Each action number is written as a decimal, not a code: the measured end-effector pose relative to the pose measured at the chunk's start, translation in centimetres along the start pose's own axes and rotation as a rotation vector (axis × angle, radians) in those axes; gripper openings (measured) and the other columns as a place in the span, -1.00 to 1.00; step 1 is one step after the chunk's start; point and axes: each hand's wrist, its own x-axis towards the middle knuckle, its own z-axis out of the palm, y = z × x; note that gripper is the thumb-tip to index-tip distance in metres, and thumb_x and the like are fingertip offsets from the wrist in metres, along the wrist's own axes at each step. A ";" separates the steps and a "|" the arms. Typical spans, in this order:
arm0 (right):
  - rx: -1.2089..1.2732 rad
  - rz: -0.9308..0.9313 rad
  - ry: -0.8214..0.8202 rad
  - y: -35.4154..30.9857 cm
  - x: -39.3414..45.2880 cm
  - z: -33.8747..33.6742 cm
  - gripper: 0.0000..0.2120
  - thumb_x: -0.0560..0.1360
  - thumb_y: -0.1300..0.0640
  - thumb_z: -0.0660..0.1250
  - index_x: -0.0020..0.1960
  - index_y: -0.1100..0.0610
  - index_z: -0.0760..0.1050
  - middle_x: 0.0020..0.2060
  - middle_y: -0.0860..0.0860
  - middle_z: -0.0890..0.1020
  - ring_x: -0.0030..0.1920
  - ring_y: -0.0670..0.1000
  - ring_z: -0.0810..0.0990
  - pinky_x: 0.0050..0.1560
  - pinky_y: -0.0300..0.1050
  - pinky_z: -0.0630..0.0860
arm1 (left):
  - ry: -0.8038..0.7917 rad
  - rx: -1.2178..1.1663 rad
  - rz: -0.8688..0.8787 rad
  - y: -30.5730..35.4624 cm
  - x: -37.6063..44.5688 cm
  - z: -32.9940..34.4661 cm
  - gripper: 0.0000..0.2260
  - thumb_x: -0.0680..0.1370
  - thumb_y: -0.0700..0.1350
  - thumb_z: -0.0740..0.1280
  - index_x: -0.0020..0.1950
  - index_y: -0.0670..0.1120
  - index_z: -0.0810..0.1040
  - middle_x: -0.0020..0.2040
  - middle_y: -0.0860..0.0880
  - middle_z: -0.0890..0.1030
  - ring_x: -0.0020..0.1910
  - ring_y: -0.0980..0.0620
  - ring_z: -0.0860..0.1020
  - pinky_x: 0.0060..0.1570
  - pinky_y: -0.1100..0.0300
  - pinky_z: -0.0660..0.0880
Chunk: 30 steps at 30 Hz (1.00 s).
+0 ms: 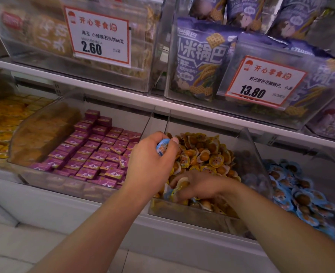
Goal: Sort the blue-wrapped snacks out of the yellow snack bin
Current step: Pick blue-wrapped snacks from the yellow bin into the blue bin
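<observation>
Head view: left hand (152,154) lifted over clear acrylic yellow snack bin (192,213), pinching small blue-wrapped snack (162,147) to keep it apart; right hand (198,187) down among yellow-wrapped snacks (208,154), fingers loosely curled, grip unclear, presumably digging for more.

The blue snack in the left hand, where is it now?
In the head view, the blue snack sits in the left hand, raised over the yellow bin's left edge, beside the purple boxes.

Blue snack (162,147), yellow-wrapped pile (208,154), purple boxes (95,154), blue pile (300,196) rt
</observation>
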 end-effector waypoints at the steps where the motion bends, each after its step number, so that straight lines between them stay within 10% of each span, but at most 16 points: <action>1: 0.108 0.007 0.048 0.4 -0.3 -0.3 -0.73 0.29 -0.01 0.50 -0.01 -0.06 0.66 -0.05 -0.08 0.70 -0.02 -0.07 0.65 -0.03 -0.12 0.59 | 0.002 -0.001 0.000 0.1 0.0 0.0 -0.69 0.57 0.12 0.31 -0.32 0.02 0.44 -0.48 0.08 0.45 -0.53 0.17 0.38 -0.56 0.26 0.28; 5: 0.651 0.071 0.281 0.7 -0.9 -1.4 -0.74 0.42 0.13 0.46 0.10 0.07 0.62 -0.12 0.14 0.70 -0.28 0.03 0.65 -0.52 -0.20 0.44 | 0.025 0.029 0.041 0.7 -0.5 0.3 -0.69 0.57 0.16 0.27 -0.29 0.03 0.43 -0.47 0.08 0.46 -0.53 0.14 0.39 -0.57 0.24 0.27; 11: 0.873 0.044 0.401 -0.3 -1.9 -4.1 -0.80 0.47 0.19 0.42 0.09 0.13 0.67 -0.12 0.17 0.70 -0.18 0.09 0.67 -0.23 -0.06 0.59 | -0.013 -0.011 0.087 1.8 -1.4 2.0 -0.72 0.59 0.13 0.28 -0.25 0.02 0.48 -0.37 0.04 0.53 -0.47 0.14 0.45 -0.53 0.26 0.30; 16: 0.046 -0.084 0.680 0.9 -2.8 -5.5 -0.67 0.33 0.38 0.47 -0.08 -0.03 0.62 -0.08 0.06 0.69 -0.05 0.05 0.66 -0.02 -0.06 0.60 | -0.145 -0.262 -0.164 1.5 -0.8 3.5 -0.90 0.62 -0.09 0.31 -0.05 0.05 0.60 -0.25 0.11 0.59 -0.34 0.17 0.52 -0.37 0.27 0.46; 23: -0.184 -0.045 0.682 2.8 -2.9 -5.8 -0.80 0.42 0.22 0.45 -0.24 -0.07 0.60 -0.29 -0.30 0.64 -0.20 -0.28 0.60 -0.20 -0.34 0.49 | -0.288 -0.266 -0.350 0.3 -0.5 3.9 -0.89 0.63 -0.14 0.29 0.03 0.04 0.59 -0.21 -0.02 0.63 -0.37 -0.03 0.46 -0.42 0.20 0.39; 26: -0.579 0.035 0.709 3.1 -3.5 -5.2 -0.81 0.44 0.02 0.40 0.05 -0.13 0.62 0.10 -0.07 0.61 0.14 0.02 0.53 0.14 -0.05 0.51 | -0.316 -0.151 -0.332 0.1 -0.4 3.9 -0.88 0.63 -0.14 0.30 0.03 0.08 0.57 -0.21 0.00 0.64 -0.36 -0.02 0.48 -0.36 0.14 0.43; 30: -0.885 -0.044 0.527 2.5 -3.0 -3.3 -0.43 0.39 -0.25 0.28 0.38 -0.19 0.42 0.38 0.03 0.34 0.46 0.17 0.15 0.46 0.34 0.06 | -0.296 -0.287 -0.436 0.9 0.0 3.9 -0.85 0.63 -0.21 0.27 0.01 0.02 0.58 -0.12 -0.15 0.61 -0.44 0.01 0.43 -0.43 0.24 0.35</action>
